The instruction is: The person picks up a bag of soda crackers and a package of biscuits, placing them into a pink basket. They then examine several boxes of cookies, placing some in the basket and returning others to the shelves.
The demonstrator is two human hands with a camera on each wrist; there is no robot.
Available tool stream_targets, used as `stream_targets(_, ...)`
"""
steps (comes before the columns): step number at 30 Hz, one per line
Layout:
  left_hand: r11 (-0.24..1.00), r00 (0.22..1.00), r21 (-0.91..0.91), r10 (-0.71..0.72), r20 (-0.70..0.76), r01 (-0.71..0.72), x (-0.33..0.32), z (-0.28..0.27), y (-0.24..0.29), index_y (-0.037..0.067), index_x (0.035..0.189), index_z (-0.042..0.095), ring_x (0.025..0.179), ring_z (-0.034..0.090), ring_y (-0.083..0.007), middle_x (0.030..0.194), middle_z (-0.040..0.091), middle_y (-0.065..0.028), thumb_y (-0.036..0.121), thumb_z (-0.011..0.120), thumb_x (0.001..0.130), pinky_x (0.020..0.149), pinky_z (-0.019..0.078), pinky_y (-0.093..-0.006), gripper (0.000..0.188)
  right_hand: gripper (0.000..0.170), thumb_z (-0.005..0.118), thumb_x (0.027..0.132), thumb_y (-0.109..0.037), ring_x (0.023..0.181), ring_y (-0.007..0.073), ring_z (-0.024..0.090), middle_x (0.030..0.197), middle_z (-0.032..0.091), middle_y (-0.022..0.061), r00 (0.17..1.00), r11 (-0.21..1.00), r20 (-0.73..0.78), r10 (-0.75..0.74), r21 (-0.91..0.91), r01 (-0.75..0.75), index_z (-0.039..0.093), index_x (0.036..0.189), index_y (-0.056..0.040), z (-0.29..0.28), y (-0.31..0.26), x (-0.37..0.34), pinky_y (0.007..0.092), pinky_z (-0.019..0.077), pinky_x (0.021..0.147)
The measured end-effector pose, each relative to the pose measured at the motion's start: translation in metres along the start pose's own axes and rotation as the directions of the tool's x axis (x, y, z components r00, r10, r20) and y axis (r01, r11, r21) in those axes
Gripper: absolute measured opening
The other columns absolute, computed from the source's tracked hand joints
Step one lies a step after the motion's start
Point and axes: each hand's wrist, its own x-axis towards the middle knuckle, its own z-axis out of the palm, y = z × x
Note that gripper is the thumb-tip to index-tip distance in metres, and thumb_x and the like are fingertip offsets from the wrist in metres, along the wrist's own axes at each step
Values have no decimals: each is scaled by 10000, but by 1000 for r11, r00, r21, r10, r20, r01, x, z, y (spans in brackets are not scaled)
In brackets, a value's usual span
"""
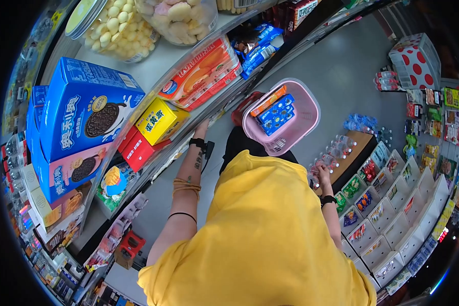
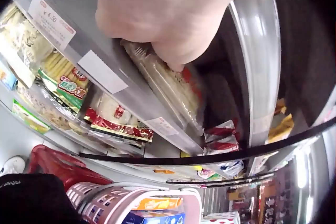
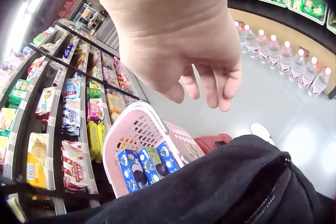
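Observation:
In the left wrist view my left hand (image 2: 168,14) is at a shelf, its lower edge against a clear plastic package (image 2: 170,85) with red print. The fingers are mostly hidden, so whether they grip the package cannot be told. The head view shows only the left wrist beside the shelf. My right hand (image 3: 184,61) hangs with loosely bent fingers and nothing in them; the head view has this hand (image 1: 322,176) at the right. A pink basket (image 1: 311,109) holds blue boxes (image 1: 276,116) and an orange pack (image 1: 268,101).
Large blue cookie boxes (image 1: 81,107), a yellow box (image 1: 160,122) and a red pack (image 1: 204,74) line the left shelves. Several water bottles (image 3: 286,56) stand on the floor by a low wooden base at the right. A red basket (image 2: 63,166) is beside the pink one.

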Motion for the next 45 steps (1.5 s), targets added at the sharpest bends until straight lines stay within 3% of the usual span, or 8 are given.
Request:
stream_targets(2,996,994,1,86,-62,-86,43,55,-60,34,1456,434,1451,302,-334,1561,357,-179,488,459,971,1193,229,-399,665,181,575,986,-237,704,168,676,879,686,37,1000,1000,1,-4,7,4,581,1130,-127,1,1,-4,257,490,554)
stream_targets(7,1000,999,-13,-23,35,24,-26,-26,47,34,1381,523,1407,373,-377,1482,452,-219,536,435,951,1171,279,-410,667,202,581,983,-239,705,181,674,892,678,54,998,997,42,-42,59,40,571,1138,-110,6,-5,5,259,494,566)
stream_targets(14,993,969,62,111,-220,-100,-75,-33,74,-10,1347,534,1337,421,-456,1387,490,-325,482,488,969,1107,331,-479,622,286,596,958,-233,728,166,675,944,676,69,967,971,212,-142,-161,178,577,1191,-69,39,-64,36,251,495,594)
stream_targets(18,923,785,222,383,-487,-313,-159,-47,92,9,1222,612,1148,531,-444,1170,601,-266,331,618,930,1018,380,-537,434,313,605,930,-211,772,162,675,941,666,72,888,828,391,-243,-393,400,598,1191,-38,76,-118,75,259,510,630)
stream_targets(23,979,1000,-203,-27,16,30,-230,27,-19,13,1062,655,1045,595,-335,1041,645,-178,299,680,895,936,468,-402,332,475,655,878,-239,1002,332,650,1137,650,208,687,283,569,-452,-639,715,564,1310,-62,138,-194,149,390,515,886)
stream_targets(29,727,772,-390,-632,-61,565,-402,90,-85,8,1045,654,941,683,-295,958,716,-177,348,665,875,844,520,-373,381,542,588,892,-425,1283,431,482,1399,509,244,574,-79,722,-387,-646,759,533,1381,-198,212,-264,223,483,394,1082)
stream_targets(37,359,405,-568,-913,-49,740,-592,179,-7,20,1061,672,958,683,-282,983,723,-151,327,672,866,876,517,-358,363,543,487,965,-485,1249,389,550,1331,594,208,608,-69,789,-88,-614,787,517,1388,-145,265,-272,265,440,416,1061)
stream_targets(45,133,344,-740,-929,139,659,-667,314,78,15,1096,681,1012,684,-256,1043,726,-150,333,676,876,912,514,-355,386,583,511,949,-531,1166,394,607,1213,650,238,498,-77,861,-109,-506,859,570,1321,-85,275,-250,327,440,455,1001)
